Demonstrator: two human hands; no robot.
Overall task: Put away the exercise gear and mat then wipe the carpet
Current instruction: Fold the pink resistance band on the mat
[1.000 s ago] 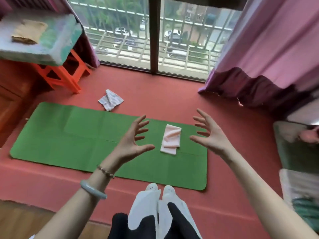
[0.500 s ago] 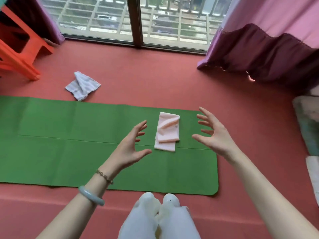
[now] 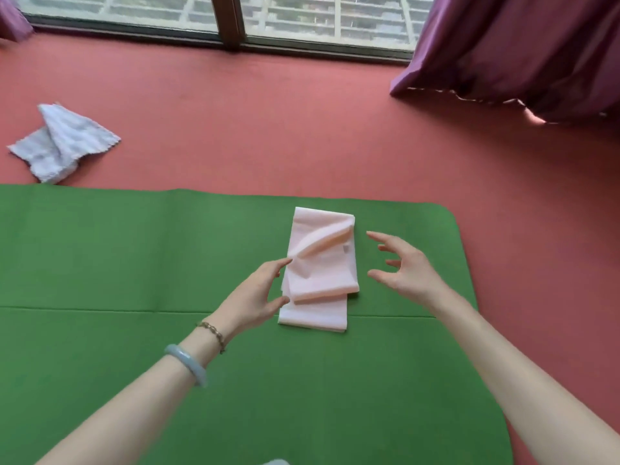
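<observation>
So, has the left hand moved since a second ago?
Yes. The left hand closed rightward on the folded pink band lying on the green exercise mat; its fingertips now reach the band's left edge.

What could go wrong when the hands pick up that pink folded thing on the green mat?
The pink band is loosely folded, its top layer bulging, so it may unfold and dangle when the left hand and right hand lift it. The white cloth lies right by the far edge of the green mat, so moving the mat might drag it along.
</observation>
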